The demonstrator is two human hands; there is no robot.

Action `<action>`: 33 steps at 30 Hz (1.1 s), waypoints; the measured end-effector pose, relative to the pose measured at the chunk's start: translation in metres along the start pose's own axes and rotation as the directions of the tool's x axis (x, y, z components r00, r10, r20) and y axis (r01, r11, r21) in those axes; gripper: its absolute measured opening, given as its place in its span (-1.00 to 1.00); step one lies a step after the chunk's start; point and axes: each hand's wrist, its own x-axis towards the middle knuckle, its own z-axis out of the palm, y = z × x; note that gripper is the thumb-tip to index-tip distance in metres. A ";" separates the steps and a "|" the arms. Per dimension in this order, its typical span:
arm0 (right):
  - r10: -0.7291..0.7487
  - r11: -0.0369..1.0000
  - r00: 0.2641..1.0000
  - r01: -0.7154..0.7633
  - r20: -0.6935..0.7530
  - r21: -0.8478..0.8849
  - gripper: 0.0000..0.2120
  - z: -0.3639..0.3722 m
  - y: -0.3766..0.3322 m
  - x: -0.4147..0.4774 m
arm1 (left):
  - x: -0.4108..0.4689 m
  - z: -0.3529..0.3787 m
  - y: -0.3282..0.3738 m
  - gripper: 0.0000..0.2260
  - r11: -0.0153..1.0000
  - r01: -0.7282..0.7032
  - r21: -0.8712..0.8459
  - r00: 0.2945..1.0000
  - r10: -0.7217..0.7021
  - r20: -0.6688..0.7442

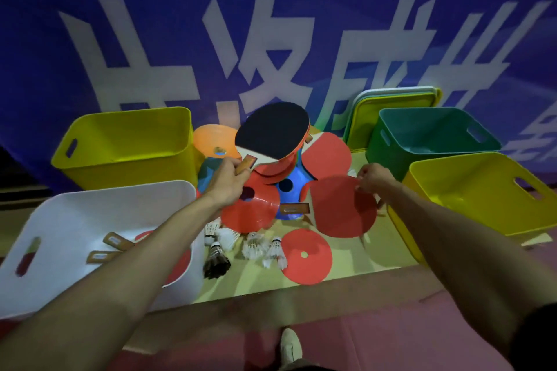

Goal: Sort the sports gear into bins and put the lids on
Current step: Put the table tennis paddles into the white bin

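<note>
Black paddle (272,129) hung over the mid-counter (376,253), gripped by its handle in my left hand (229,181), my right hand (373,179) pinching a red paddle (340,211) at its edge, both, I judged, bound for the near-left white bin (90,208).

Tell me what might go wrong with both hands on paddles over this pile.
1. The right hand pinches only the rim of the red paddle; it may slip and drop onto the nearby shuttlecocks.
2. The left hand holds the black-faced paddle over the piled cones; swinging it toward the white bin could knock them.
3. The flat red disc lies near the front edge of the table and could be swept off.
</note>
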 end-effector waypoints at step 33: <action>-0.504 0.832 0.822 0.381 0.264 0.403 -0.89 0.182 -0.286 -0.112 | -0.109 -0.239 -0.144 -0.78 0.962 0.200 -0.185 0.804 -0.269 -0.531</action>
